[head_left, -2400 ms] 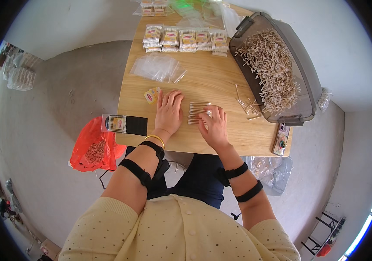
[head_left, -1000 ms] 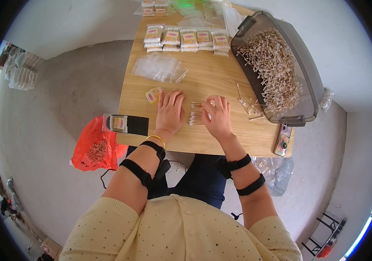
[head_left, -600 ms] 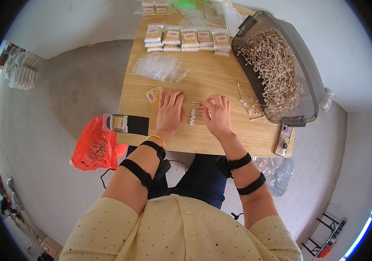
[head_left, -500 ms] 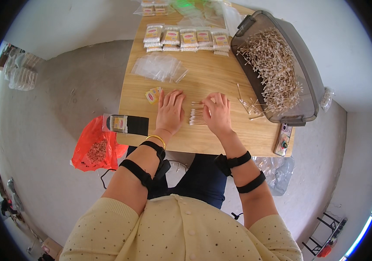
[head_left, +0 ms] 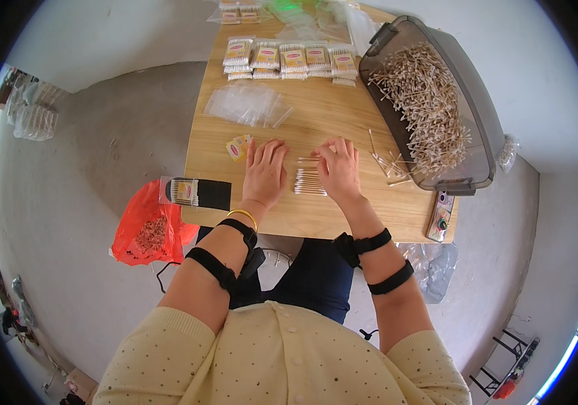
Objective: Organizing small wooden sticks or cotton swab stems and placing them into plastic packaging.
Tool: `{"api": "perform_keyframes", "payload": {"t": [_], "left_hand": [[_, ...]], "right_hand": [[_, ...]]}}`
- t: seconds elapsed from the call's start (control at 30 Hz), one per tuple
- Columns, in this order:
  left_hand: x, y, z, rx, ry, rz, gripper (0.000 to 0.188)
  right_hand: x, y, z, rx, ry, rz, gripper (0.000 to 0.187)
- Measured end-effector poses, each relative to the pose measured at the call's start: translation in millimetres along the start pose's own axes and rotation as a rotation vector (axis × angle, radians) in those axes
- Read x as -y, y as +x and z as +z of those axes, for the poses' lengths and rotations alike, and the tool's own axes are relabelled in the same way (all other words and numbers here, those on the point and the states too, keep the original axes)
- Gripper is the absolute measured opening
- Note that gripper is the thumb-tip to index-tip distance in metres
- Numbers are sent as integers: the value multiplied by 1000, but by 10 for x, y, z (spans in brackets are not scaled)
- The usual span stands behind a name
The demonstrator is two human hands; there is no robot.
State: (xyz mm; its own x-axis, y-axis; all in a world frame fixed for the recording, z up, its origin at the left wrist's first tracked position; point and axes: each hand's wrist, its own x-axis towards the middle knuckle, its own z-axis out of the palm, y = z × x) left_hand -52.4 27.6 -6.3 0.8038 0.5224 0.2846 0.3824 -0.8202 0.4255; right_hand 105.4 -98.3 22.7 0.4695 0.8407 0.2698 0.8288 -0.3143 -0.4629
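- Just left of the fingers of the right hand (head_left: 340,173) and nearer the body: 1 row of cotton swabs (head_left: 310,181).
- Right fingers curled; cannot tell whether they pinch a swab.
- Left hand (head_left: 264,175): fingers slightly apart, on the table (head_left: 397,212), beside yellow cards (head_left: 238,148).
- Advised: light fingertip pressure, tips kept level.

Swabs (head_left: 310,182) are white-tipped, the tub (head_left: 470,88) grey, the bag (head_left: 128,233) red — the cardigan (head_left: 255,358) dark-dotted cream.

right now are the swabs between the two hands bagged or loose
Loose: the cotton swabs lie side by side on the table, with no bag around them; the clear bags lie farther up.
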Motion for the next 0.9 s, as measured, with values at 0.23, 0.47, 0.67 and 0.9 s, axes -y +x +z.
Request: {"api": "perform_keyframes", "payload": {"t": [0.23, 0.47, 0.67, 0.9], "left_hand": [[-9, 6, 0, 2, -1, 0, 44], [-4, 3, -14, 7, -6, -2, 45], [-32, 17, -34, 26, -33, -11, 46], [-20, -28, -102, 11, -117, 98, 41]], "right_hand": [[-13, -21, 21, 41, -24, -1, 15], [-11, -76, 15, 57, -16, 19, 15], [-61, -215, -33, -33, 13, 67, 22], [-88, -350, -22, -62, 69, 63, 19]]}}
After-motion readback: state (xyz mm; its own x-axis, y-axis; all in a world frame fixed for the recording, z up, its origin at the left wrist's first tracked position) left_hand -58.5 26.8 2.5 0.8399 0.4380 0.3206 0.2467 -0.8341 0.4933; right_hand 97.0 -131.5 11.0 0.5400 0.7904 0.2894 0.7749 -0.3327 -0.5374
